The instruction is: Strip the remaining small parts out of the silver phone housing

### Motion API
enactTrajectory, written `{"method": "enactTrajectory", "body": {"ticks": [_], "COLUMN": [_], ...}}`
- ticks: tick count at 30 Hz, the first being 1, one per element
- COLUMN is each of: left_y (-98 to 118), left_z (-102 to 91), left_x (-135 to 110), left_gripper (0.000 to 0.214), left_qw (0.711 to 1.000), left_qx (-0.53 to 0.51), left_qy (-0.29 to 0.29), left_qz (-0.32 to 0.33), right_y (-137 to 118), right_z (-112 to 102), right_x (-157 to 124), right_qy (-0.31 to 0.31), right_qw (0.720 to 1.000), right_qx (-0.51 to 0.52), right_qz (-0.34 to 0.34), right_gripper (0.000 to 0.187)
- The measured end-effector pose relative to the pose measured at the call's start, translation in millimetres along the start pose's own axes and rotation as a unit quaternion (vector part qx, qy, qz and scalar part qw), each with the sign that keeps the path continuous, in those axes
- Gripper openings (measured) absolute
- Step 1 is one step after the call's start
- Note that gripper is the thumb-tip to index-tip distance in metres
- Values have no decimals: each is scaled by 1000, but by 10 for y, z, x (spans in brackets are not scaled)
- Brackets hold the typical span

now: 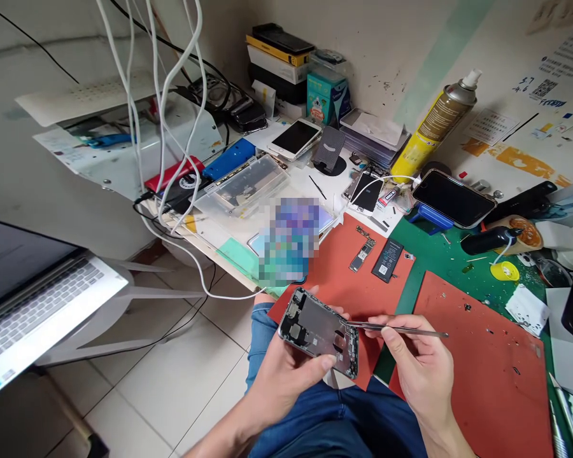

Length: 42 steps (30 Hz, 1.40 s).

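My left hand grips an opened phone housing, its bare inside facing up, tilted above my lap. Thumb and fingers hold it by its edges. In my right hand a pair of metal tweezers is pinched, and its tips reach the right part of the housing's inside. Whether the tips hold a small part is too fine to tell. Beyond the housing, a phone logic board and a black battery lie on the red mat.
A second red mat lies on the green work mat, with tiny parts on it. A phone rests on a blue stand; a yellow spray can stands behind. White cables hang at left above a laptop.
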<state>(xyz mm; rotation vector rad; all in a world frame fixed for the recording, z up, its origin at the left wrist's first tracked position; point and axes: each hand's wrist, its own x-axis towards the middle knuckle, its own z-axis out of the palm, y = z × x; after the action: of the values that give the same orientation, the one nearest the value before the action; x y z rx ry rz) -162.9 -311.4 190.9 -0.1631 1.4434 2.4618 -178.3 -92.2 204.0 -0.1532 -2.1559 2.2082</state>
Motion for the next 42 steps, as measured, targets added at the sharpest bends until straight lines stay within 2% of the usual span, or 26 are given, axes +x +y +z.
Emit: {"method": "enactTrajectory", "body": {"ticks": [19, 26, 30, 34, 42], "left_y": [-105, -175, -226, -247, -231], "left_z": [-93, -160, -258, -318, -248], "left_x": [-28, -26, -43, -35, 5], "left_gripper": [88, 80, 70, 63, 93], "left_qw": [1000, 999, 999, 999, 997], "left_qx": [-22, -30, -33, 9, 10], "left_qy": [-17, -25, -13, 10, 69], "left_qz": [-8, -18, -26, -41, -33], "right_y": [54, 41, 10, -21, -31], "right_z": [-29, -18, 15, 20, 72], "right_x": [60, 80, 99, 121, 154], "right_qy": [-11, -15, -20, -30, -39], "right_qw": [995, 992, 988, 984, 983], "right_qx": [85, 105, 131, 150, 169], "right_qz": [50, 67, 80, 87, 67], "right_gripper": [15, 17, 20, 22, 26]}}
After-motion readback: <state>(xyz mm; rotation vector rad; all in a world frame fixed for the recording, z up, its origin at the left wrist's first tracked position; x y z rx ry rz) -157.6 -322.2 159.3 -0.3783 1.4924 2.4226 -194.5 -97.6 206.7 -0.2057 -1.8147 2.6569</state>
